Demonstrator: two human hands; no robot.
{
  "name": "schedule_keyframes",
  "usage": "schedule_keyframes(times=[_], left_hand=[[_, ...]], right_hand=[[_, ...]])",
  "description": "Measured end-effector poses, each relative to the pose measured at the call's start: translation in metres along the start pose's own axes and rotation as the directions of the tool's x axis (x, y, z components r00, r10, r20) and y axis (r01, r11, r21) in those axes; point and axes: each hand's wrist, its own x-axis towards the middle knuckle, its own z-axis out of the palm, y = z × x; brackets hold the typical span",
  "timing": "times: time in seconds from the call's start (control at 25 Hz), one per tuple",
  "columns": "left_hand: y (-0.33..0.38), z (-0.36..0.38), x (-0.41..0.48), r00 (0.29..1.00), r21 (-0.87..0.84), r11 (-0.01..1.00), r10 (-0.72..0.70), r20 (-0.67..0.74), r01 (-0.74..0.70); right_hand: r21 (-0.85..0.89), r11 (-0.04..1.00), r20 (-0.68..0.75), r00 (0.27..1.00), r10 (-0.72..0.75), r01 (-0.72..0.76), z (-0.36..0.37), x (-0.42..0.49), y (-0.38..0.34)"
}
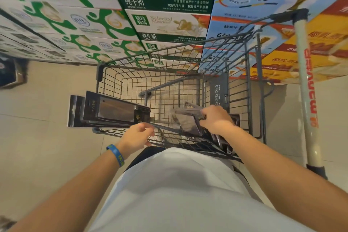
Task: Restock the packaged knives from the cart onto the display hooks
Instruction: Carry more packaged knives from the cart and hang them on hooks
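White shirt (pixel 178 184) is filling the bottom of the view, with both bare forearms reaching forward on either side of it. On the left wrist a blue wristband (pixel 115 155) is showing. That left hand (pixel 138 134) is holding a stack of packaged knives (pixel 111 111). Its fingers are curling round the stack's near end, and the dark packs are jutting leftward from the fingertips, crossing the side rim of the cart (pixel 99 73) and hanging above the tiled floor (pixel 37 137).

Reaching down into the basket, the right hand (pixel 214 118) is gripping a single packaged knife (pixel 188 121). Thumb and fingers are closing on its right edge, and the pack is tilting up just left of the knuckles. More packs (pixel 226 147) are lying in the basket beneath that wrist.

Beyond both sets of fingertips, past the far wire wall, boxed milk cartons (pixel 165 2) are standing in stacked columns. Well to the right of the right hand's fingers, the cream handle bar (pixel 305 81) is running along the cart's edge.
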Motion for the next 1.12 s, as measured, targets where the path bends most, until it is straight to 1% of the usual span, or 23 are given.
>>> schedule_keyframes(times=[0.08, 0.16, 0.2, 0.24, 0.28, 0.36, 0.44, 0.56, 0.64, 0.68, 0.72, 0.8, 0.92, 0.96, 1.0, 1.04, 1.08, 1.12], left_hand=[[0.005, -0.011, 0.008, 0.997, 0.065, 0.996, 0.067, -0.046, -0.064], [0.012, -0.022, 0.017, 0.988, 0.180, 0.977, 0.130, -0.081, -0.114], [0.016, -0.029, 0.019, 0.985, 0.223, 0.966, 0.152, -0.078, -0.131], [0.020, -0.035, 0.021, 0.983, 0.255, 0.955, 0.173, -0.063, -0.151], [0.026, -0.044, 0.022, 0.977, 0.298, 0.937, 0.205, -0.056, -0.180], [0.046, -0.065, 0.023, 0.948, 0.414, 0.872, 0.313, -0.063, -0.260], [0.075, -0.088, 0.021, 0.891, 0.430, 0.822, 0.447, -0.080, -0.373], [0.121, -0.117, 0.005, 0.759, 0.361, 0.721, 0.649, -0.049, -0.592], [0.137, -0.131, -0.008, 0.653, 0.318, 0.643, 0.752, -0.092, -0.696], [0.141, -0.134, -0.015, 0.633, 0.240, 0.643, 0.764, -0.126, -0.727], [0.141, -0.134, -0.021, 0.640, 0.118, 0.655, 0.755, -0.146, -0.746], [0.137, -0.130, -0.030, 0.667, -0.079, 0.663, 0.731, -0.147, -0.744], [0.132, -0.108, -0.041, 0.652, -0.240, 0.618, 0.753, -0.093, -0.748], [0.132, -0.102, -0.045, 0.649, -0.301, 0.598, 0.754, -0.104, -0.743], [0.135, -0.099, -0.048, 0.650, -0.361, 0.575, 0.749, -0.130, -0.734], [0.138, -0.099, -0.051, 0.657, -0.424, 0.552, 0.739, -0.149, -0.718], [0.140, -0.101, -0.054, 0.667, -0.477, 0.534, 0.728, -0.160, -0.698], [0.142, -0.103, -0.057, 0.684, -0.519, 0.525, 0.710, -0.170, -0.674]], right_hand=[[-0.074, 0.997, 0.012, 1.000, -0.008, 0.009, -0.013, 0.004, -0.029], [-0.094, 0.996, -0.002, 1.000, -0.002, 0.002, -0.032, 0.004, -0.054], [-0.098, 0.995, -0.022, 0.999, -0.032, 0.029, -0.044, -0.002, -0.065], [-0.113, 0.989, -0.063, 0.993, -0.098, 0.091, -0.056, -0.009, -0.075], [-0.140, 0.973, -0.121, 0.972, -0.199, 0.182, -0.068, -0.017, -0.083], [-0.189, 0.920, -0.204, 0.903, -0.379, 0.343, -0.102, -0.037, -0.100], [-0.229, 0.857, -0.229, 0.830, -0.508, 0.462, -0.144, -0.055, -0.122], [-0.260, 0.815, -0.273, 0.770, -0.577, 0.518, -0.209, -0.083, -0.159], [-0.211, 0.789, -0.334, 0.717, -0.613, 0.576, -0.241, -0.110, -0.174], [-0.176, 0.775, -0.389, 0.680, -0.621, 0.607, -0.252, -0.125, -0.177], [-0.161, 0.759, -0.451, 0.637, -0.625, 0.631, -0.258, -0.140, -0.180], [-0.225, 0.730, -0.533, 0.545, -0.647, 0.646, -0.261, -0.162, -0.185], [-0.335, 0.728, -0.573, 0.484, -0.661, 0.598, -0.260, -0.170, -0.201], [-0.355, 0.732, -0.622, 0.437, -0.649, 0.582, -0.263, -0.167, -0.203], [-0.345, 0.749, -0.701, 0.375, -0.606, 0.566, -0.266, -0.163, -0.204], [-0.282, 0.777, -0.790, 0.323, -0.521, 0.563, -0.267, -0.159, -0.202], [-0.171, 0.802, -0.868, 0.298, -0.398, 0.572, -0.262, -0.155, -0.197], [-0.037, 0.814, -0.915, 0.309, -0.261, 0.580, -0.251, -0.149, -0.190]])
